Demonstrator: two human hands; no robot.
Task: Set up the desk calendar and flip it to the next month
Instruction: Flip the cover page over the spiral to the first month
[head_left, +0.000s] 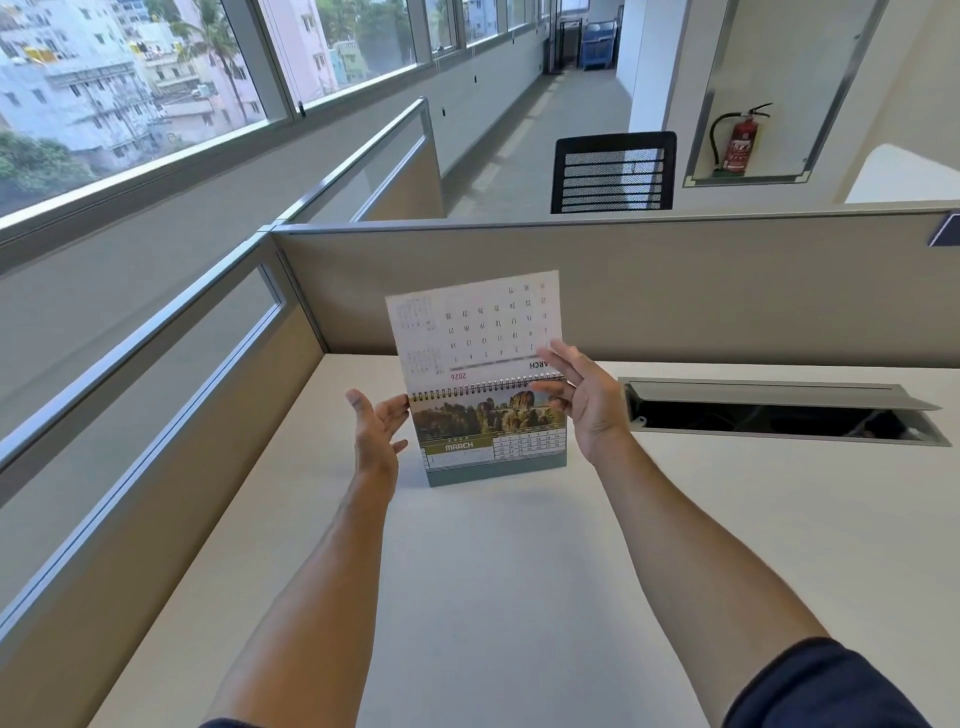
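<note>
A spiral-bound desk calendar (493, 436) stands upright on the white desk (519, 571), its front page showing a rocky landscape photo and the word MARCH. One white page (475, 327) is lifted above the spiral, standing nearly vertical with its date grid upside down. My right hand (582, 400) is at the calendar's right edge, fingers spread and touching the raised page near the binding. At the left end of the spiral is my left hand (376, 428), fingers apart, fingertips touching the calendar's edge.
Beige cubicle partitions (675, 291) close the desk at the back and left. A cable hatch (779, 410) with its lid raised lies in the desk to the right. Beyond the partition are a black mesh chair (613, 174) and a fire extinguisher (740, 140).
</note>
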